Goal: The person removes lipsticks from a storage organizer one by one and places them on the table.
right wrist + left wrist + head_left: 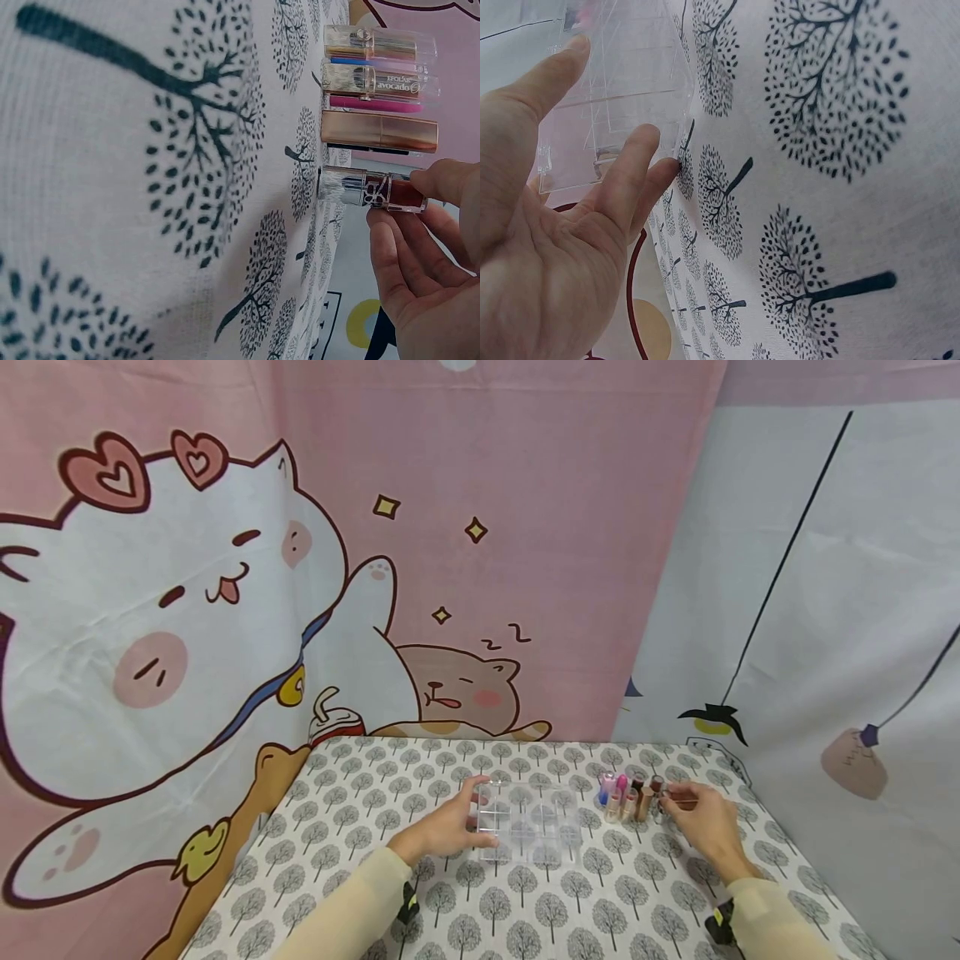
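Note:
A clear plastic organizer (543, 831) with several square compartments stands on the table. My left hand (448, 825) holds its left side, thumb at the near edge and fingers at the far edge; the left wrist view shows the thumb and fingers spread around the clear wall (641, 71). To the right, my right hand (708, 827) pinches a lip gloss tube (386, 190) with a dark red end and a silvery, clear lower part. The tube is upright, its base at or near the cloth. Beside it stands a rose-gold lipstick (379, 130).
Several more lipsticks stand in the group, including two clear-capped ones (375, 81), a pink one (622, 782) and a blue-and-lilac one (604, 791). A tree-print cloth (525, 910) covers the table. Cartoon-print curtains (570, 568) hang behind and at the sides.

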The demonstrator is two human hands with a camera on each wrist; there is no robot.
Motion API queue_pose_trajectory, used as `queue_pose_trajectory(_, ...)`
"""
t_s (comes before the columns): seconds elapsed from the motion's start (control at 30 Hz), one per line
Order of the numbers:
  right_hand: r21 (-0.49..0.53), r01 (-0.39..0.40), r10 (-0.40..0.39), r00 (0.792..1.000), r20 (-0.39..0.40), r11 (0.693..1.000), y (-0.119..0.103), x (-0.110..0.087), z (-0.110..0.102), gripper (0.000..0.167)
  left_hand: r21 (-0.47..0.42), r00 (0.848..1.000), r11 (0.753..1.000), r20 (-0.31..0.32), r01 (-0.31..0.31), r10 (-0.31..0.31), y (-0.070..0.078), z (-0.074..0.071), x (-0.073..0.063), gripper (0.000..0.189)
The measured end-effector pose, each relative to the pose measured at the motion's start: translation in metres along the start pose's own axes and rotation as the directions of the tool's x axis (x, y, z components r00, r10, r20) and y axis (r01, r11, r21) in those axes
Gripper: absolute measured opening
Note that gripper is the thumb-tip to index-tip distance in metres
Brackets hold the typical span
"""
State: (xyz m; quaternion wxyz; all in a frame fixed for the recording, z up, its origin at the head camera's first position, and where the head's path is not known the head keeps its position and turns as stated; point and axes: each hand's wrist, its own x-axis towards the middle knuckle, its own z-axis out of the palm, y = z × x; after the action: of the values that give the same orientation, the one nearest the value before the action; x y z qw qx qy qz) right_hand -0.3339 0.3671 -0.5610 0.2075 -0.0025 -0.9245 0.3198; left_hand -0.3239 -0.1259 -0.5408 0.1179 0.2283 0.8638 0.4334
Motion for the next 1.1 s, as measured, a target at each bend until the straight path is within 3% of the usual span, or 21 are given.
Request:
queue_pose_trajectory(0.3,-0.004,0.003,-0.003,1.0,-0.004,1.0,0.002,0.0,0.0,0.038,0.006,1.0,1.0,-0.002,0.0,0.0,0.002,0.0,0.001,0.11)
queue_pose_trajectory(0.6,0.01,-0.02,0.019,0.998,0.055,1.0,0.003,-0.003,-0.004,0.045,0.004,1.0,1.0,0.003,-0.004,0.004,0.003,0.0,0.001,0.11)
queue_pose_trajectory(0.83,-0.013,-0.02,0.02,1.0,0.018,1.0,-0.003,-0.007,-0.008,0.047,-0.001,1.0,1.0,0.009,-0.007,0.007,0.001,0.0,0.001,0.11)
queue_pose_trajectory(0.93,-0.03,0.006,-0.006,1.0,0.004,1.0,-0.01,-0.011,-0.01,0.048,-0.008,1.0,1.0,0.013,-0.004,0.004,0.002,0.001,0.001,0.11)
queue_pose_trajectory(1.1,-0.045,0.116,-0.116,0.993,-0.008,0.992,-0.023,-0.016,-0.012,0.052,-0.003,1.0,1.0,0.012,0.0,0.0,0.002,0.001,0.002,0.109)
